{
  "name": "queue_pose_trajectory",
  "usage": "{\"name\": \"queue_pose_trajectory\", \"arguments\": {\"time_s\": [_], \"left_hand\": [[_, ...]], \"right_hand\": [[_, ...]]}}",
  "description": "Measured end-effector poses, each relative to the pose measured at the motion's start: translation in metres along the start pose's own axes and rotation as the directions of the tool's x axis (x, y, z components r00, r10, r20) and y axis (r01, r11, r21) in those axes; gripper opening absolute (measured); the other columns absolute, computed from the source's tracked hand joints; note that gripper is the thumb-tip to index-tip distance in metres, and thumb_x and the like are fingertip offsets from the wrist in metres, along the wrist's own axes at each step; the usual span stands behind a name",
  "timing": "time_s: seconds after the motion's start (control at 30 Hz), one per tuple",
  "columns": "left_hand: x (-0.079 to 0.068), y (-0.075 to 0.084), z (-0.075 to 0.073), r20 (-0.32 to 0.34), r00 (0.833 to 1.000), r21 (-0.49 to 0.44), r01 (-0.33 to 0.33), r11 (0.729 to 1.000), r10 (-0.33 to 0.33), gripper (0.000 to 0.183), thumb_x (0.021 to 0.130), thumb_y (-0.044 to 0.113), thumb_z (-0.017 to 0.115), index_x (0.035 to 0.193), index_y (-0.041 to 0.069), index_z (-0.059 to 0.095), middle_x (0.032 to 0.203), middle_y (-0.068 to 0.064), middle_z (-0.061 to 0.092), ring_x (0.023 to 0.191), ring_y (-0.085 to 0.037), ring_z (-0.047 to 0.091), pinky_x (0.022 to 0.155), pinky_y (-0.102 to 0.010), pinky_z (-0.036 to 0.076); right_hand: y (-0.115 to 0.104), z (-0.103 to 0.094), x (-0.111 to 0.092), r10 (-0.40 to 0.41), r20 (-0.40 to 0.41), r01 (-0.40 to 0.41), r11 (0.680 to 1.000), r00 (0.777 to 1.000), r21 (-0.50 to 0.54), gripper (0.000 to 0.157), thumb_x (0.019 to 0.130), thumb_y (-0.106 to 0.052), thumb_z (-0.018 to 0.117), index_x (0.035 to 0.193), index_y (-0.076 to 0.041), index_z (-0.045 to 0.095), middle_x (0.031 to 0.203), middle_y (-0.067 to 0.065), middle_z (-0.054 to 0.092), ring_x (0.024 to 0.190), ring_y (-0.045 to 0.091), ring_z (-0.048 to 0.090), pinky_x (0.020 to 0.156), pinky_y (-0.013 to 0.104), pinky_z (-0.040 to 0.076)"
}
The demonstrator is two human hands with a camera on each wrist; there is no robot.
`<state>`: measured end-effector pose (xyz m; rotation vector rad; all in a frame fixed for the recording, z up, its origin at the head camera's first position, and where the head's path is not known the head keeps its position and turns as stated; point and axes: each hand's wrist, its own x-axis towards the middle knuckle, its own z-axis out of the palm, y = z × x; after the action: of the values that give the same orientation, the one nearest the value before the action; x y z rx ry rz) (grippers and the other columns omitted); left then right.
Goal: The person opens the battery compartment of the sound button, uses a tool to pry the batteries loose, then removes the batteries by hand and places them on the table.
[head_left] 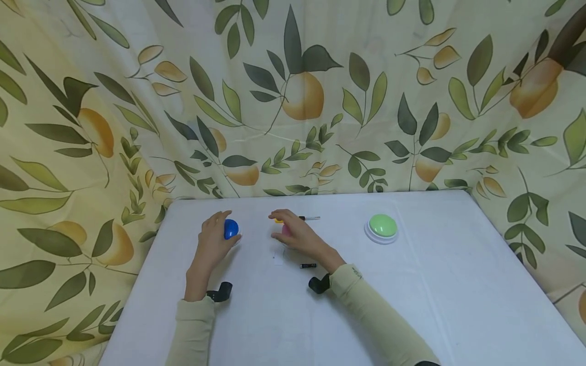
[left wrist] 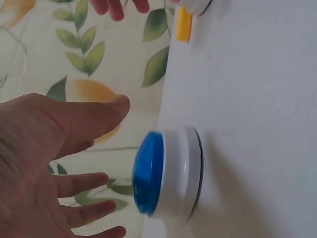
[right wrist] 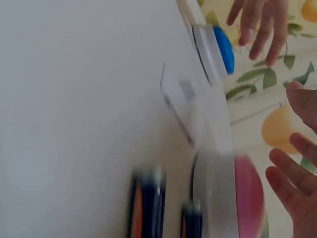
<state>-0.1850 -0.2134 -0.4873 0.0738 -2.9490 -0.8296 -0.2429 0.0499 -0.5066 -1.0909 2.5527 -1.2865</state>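
My left hand [head_left: 211,239], fingers spread, is beside a blue dome button [head_left: 231,229] on a white base. In the left wrist view a gap shows between the thumb and that blue button [left wrist: 148,173]. My right hand [head_left: 297,234] reaches over a pink dome button [head_left: 286,230], mostly hidden by it in the head view. Seen from the right wrist, its fingers are apart from the pink button [right wrist: 249,198]. Behind the right hand lies a screwdriver [head_left: 312,218] with a metal shaft; a yellow piece [left wrist: 184,25] shows near the pink button's white base.
A green dome button [head_left: 383,226] on a white base stands farther right. A small black battery [head_left: 308,266] lies near my right wrist; two blurred dark cylinders, one with an orange band [right wrist: 146,206], show close up. A small clear piece [head_left: 279,257] lies between the hands. Patterned curtain [head_left: 302,96] hangs behind.
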Motion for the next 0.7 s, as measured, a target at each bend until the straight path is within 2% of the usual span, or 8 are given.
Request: {"name": "queue_pose_trajectory", "arguments": {"time_s": [0.17,0.3,0.43,0.57,0.7], "left_hand": [[0.0,-0.019,-0.002,0.035,0.997,-0.081,0.066,0.995,-0.063,0.081,0.094,0.021,0.077,0.161,0.007,0.032,0.164,-0.03,0.032,0.15,-0.056,0.029,0.114,-0.076,0.034],[0.0,-0.027,-0.002,0.072,0.994,-0.118,0.091,0.989,-0.083,0.084,0.095,0.021,0.076,0.162,0.005,0.029,0.165,-0.031,0.029,0.15,-0.056,0.029,0.117,-0.072,0.034],[-0.001,-0.033,-0.003,0.107,0.992,-0.139,0.084,0.987,-0.069,0.084,0.095,0.017,0.076,0.162,0.003,0.028,0.164,-0.032,0.032,0.151,-0.054,0.031,0.12,-0.07,0.031],[-0.001,-0.04,-0.001,0.125,0.991,-0.168,0.061,0.984,-0.04,0.081,0.092,0.01,0.077,0.159,-0.001,0.033,0.162,-0.032,0.036,0.151,-0.051,0.033,0.124,-0.065,0.029],[-0.002,-0.048,0.005,0.098,0.995,-0.176,0.047,0.983,-0.03,0.076,0.092,0.006,0.076,0.157,-0.002,0.037,0.16,-0.031,0.04,0.15,-0.05,0.036,0.124,-0.064,0.029]], "right_hand": [[-0.009,0.017,0.01,-0.013,0.037,0.009,0.996,0.999,0.084,0.058,0.102,-0.023,0.069,0.153,-0.008,0.047,0.16,0.008,0.046,0.148,0.026,0.047,0.12,0.046,0.044],[-0.015,0.032,0.019,0.023,0.061,-0.03,0.993,0.998,0.11,0.063,0.102,-0.026,0.069,0.157,-0.011,0.042,0.164,0.005,0.044,0.15,0.027,0.045,0.12,0.047,0.044],[-0.02,0.047,0.028,0.085,0.095,-0.097,0.988,0.992,0.124,0.066,0.102,-0.026,0.069,0.16,-0.014,0.039,0.166,0.006,0.042,0.15,0.03,0.046,0.121,0.05,0.042],[-0.024,0.062,0.037,0.143,0.124,-0.155,0.984,0.982,0.09,0.067,0.101,-0.024,0.069,0.16,-0.015,0.039,0.165,0.008,0.043,0.146,0.029,0.049,0.121,0.048,0.043],[-0.028,0.077,0.046,0.177,0.158,-0.185,0.982,0.971,0.039,0.07,0.1,-0.021,0.07,0.161,-0.013,0.037,0.165,0.01,0.043,0.149,0.029,0.047,0.123,0.044,0.04]]}}
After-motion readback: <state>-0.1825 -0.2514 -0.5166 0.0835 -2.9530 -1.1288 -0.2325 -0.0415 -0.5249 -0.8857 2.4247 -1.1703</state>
